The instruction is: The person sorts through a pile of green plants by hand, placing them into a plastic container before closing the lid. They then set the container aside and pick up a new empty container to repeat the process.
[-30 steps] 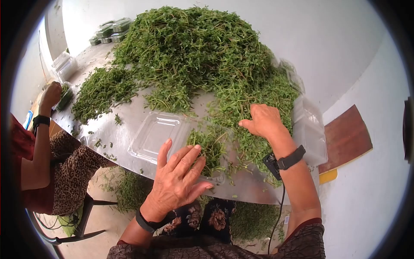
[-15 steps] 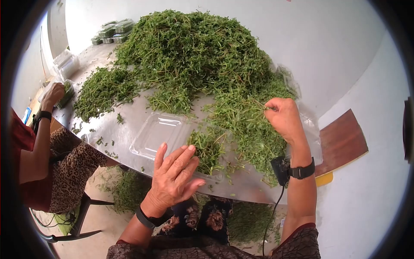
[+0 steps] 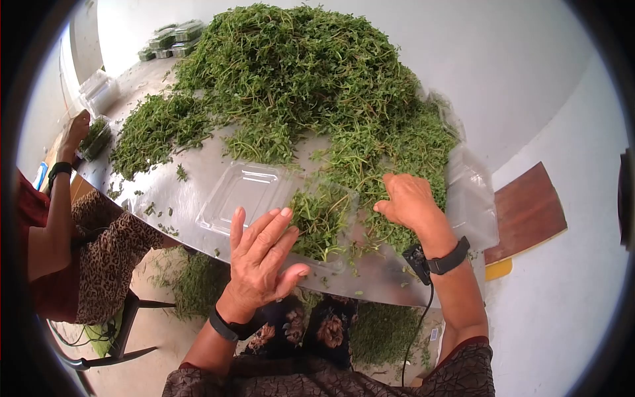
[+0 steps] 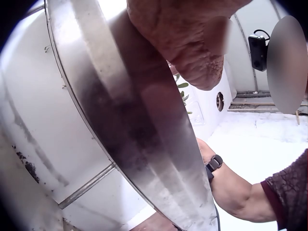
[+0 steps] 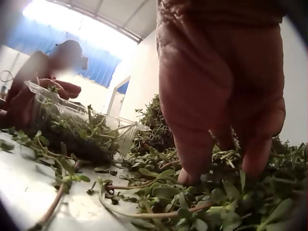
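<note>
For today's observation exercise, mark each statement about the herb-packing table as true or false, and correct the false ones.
1. The clear plastic clamshell container lies open on the metal table. True.
2. The right hand rests on the loose green herbs. True.
3. The left hand grips a knife. False: its fingers are straight at the container's near edge.
4. The container is empty. False: one half holds herbs.

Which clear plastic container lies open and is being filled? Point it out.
The open clamshell container at the table's near edge, by the left hand, with herbs in one half. The others are stacked or closed.
</note>
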A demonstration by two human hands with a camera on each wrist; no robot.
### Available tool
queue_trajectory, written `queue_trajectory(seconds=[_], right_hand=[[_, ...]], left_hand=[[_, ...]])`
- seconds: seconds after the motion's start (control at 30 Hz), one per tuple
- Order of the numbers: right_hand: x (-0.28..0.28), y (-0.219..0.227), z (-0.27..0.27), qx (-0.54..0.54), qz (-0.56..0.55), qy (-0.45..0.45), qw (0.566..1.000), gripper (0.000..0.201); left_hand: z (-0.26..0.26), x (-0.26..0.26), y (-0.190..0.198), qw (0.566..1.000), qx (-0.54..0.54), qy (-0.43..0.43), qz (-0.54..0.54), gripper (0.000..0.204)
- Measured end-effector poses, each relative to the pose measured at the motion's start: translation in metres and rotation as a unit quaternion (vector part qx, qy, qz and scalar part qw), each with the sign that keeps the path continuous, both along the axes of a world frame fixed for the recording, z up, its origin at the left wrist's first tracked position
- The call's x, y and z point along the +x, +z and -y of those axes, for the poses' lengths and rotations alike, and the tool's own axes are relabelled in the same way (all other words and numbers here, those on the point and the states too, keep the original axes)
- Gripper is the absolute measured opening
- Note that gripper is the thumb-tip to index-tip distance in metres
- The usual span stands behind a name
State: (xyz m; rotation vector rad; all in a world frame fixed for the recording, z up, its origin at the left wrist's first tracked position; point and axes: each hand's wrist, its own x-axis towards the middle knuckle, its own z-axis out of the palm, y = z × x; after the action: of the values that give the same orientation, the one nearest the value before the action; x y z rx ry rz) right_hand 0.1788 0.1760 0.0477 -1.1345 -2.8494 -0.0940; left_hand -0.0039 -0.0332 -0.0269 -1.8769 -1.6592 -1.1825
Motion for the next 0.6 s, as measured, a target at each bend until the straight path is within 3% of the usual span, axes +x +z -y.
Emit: queue_trajectory(seconds=[0.1,0.23,0.3,0.33,0.4,0.43,0.5,0.6], right_hand=[[0.001,-0.012,-0.008,0.049,-0.018,0.030,0.998,0.023],[0.005,0.001,-0.009,0.067,-0.003,-0.004,0.998,0.025],[0.017,0.004,-0.013,0.104,-0.122,0.035,0.986,0.018],[0.020,0.012,-0.012,0.105,-0.122,0.036,0.986,0.018],[0.023,0.030,-0.006,-0.010,-0.195,-0.038,0.980,0.019],[0.025,0.033,-0.006,-0.007,-0.195,-0.038,0.980,0.019],[0.028,0.035,-0.006,-0.159,-0.287,-0.091,0.940,0.022],[0.033,0.021,-0.012,-0.165,-0.272,-0.093,0.943,0.020]], left_hand=[[0.000,-0.001,0.001,1.000,0.000,-0.005,0.006,0.045],[-0.003,-0.001,-0.001,1.000,0.009,-0.002,-0.004,0.044],[-0.003,0.000,-0.002,1.000,0.012,-0.002,-0.002,0.043],[-0.003,0.000,-0.002,1.000,0.013,-0.001,-0.002,0.043],[-0.002,0.000,-0.002,1.000,0.006,0.000,0.001,0.043],[-0.002,0.001,-0.002,1.000,0.009,0.000,0.002,0.043],[-0.003,0.000,-0.001,1.000,0.016,0.001,-0.004,0.043],[-0.003,0.000,-0.002,1.000,0.012,-0.003,-0.001,0.043]])
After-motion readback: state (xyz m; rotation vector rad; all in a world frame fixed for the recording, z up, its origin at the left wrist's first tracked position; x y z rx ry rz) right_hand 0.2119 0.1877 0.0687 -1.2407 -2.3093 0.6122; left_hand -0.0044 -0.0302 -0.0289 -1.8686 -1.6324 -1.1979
